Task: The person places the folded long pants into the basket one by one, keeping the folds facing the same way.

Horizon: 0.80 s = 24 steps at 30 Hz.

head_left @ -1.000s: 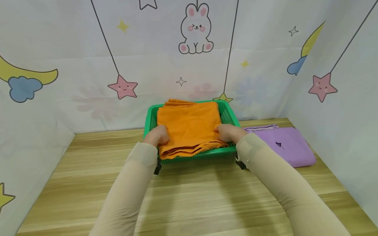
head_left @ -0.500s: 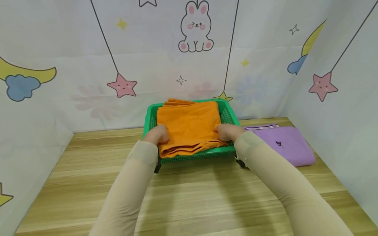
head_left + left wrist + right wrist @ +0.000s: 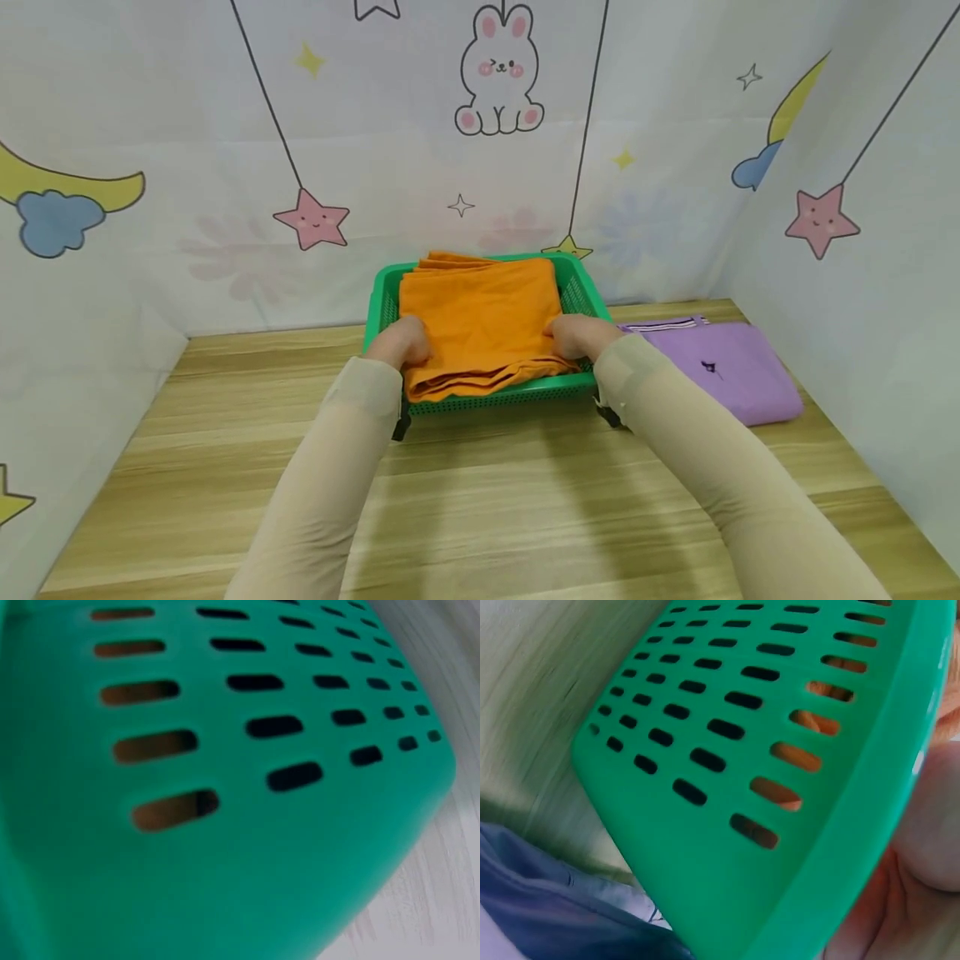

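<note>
A folded orange cloth [image 3: 480,321] lies in a green slotted basket [image 3: 517,390], its layered front edge close to the near rim. At the cloth's left side, my left hand [image 3: 401,342] grips the edge, with the fingertips hidden. My right hand [image 3: 583,335] holds the opposite side, also with hidden fingertips. The left wrist view is filled by the basket's outer wall [image 3: 247,847], with orange showing through some slots. In the right wrist view, part of my right hand [image 3: 922,862] is inside the basket rim, beside the cloth [image 3: 951,686].
A folded purple cloth item [image 3: 738,375] with a striped edge lies right of the basket on the wooden table [image 3: 495,508]. A white printed curtain [image 3: 390,167] stands close behind the basket, and more curtain encloses both sides.
The camera view shifts very slightly. Hands, orange cloth and basket otherwise stay in place.
</note>
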Each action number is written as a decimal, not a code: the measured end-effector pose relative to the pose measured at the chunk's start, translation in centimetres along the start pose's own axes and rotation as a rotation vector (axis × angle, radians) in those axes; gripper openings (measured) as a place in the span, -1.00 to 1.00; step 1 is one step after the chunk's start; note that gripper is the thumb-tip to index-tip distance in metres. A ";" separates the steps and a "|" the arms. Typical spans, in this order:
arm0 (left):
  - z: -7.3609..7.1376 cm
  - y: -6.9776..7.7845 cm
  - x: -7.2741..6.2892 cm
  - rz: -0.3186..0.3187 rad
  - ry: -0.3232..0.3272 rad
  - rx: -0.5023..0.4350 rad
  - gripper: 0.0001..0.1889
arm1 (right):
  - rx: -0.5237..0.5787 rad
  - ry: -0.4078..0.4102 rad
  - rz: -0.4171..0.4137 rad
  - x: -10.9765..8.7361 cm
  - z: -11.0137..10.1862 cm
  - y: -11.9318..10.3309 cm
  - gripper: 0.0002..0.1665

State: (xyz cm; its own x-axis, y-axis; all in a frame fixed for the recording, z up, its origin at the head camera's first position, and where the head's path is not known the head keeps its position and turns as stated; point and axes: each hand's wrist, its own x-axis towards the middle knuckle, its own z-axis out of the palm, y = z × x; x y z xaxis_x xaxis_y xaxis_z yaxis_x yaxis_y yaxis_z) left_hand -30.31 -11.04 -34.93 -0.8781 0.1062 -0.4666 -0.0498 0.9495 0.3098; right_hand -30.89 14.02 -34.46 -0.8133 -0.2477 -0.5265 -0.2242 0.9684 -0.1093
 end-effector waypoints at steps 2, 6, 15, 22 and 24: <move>0.0 0.0 -0.1 -0.002 0.017 -0.013 -0.45 | -0.001 0.012 -0.004 -0.2 0.0 -0.1 -0.41; 0.0 0.0 -0.3 -0.002 0.056 -0.052 -0.41 | 0.021 0.039 -0.012 -0.4 0.0 0.0 -0.43; 0.0 0.0 -0.9 -0.015 0.098 -0.088 -0.41 | -0.008 0.074 -0.076 0.3 0.4 0.6 -0.48; -0.4 0.1 -1.5 -0.012 0.097 -0.116 -0.37 | 0.001 0.118 -0.106 -0.9 0.3 0.3 -0.58; -0.5 0.1 -1.7 -0.014 0.096 -0.119 -0.36 | 0.006 0.134 -0.120 -1.2 0.3 0.4 -0.63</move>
State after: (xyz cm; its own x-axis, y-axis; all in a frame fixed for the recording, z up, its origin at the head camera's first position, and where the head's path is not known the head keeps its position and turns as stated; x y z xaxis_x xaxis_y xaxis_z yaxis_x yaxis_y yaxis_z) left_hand -29.07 -11.24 -33.71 -0.9180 0.0588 -0.3922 -0.1136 0.9085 0.4021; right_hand -29.88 14.70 -34.13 -0.8454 -0.3627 -0.3921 -0.3208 0.9317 -0.1702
